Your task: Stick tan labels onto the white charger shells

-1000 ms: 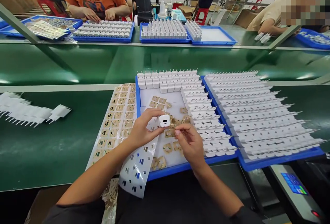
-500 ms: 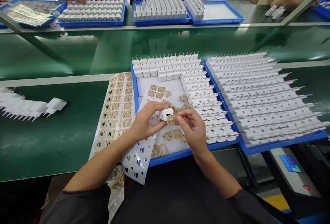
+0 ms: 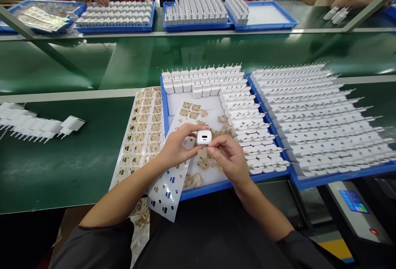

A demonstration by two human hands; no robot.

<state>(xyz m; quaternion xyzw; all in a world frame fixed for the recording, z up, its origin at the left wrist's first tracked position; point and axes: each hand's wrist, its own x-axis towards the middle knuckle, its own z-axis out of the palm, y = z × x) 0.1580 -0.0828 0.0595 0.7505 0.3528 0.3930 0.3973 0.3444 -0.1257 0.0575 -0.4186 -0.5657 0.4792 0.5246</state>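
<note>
1. Holding a white charger (image 3: pixel 204 137) at frame centre, gripped from its left side by the fingers of the left hand (image 3: pixel 177 147), with thumb below and index above.
2. Turned slotted end toward the camera, slot running left to right; long axis judged to run roughly along the line of sight, prongs hidden.
3. Reaching in from lower right with the right hand (image 3: pixel 229 157); fingertips drawn together at the charger's lower right corner, touching or just beside. Cannot tell if pinching anything.
4. Key relation, as judged: slotted face just up and left of the right fingertips, close to both hands but gripped clearly only by the left.
5. Held above the blue tray (image 3: pixel 204 190), near loose beige stickers (image 3: pixel 202 163), with the punched white sheet (image 3: pixel 167 186) to lower left and rows of white chargers (image 3: pixel 247 124) to the right.
6. Lying left of the tray, on the green tabletop (image 3: pixel 62 178): sticker sheet (image 3: pixel 140 126).
</note>
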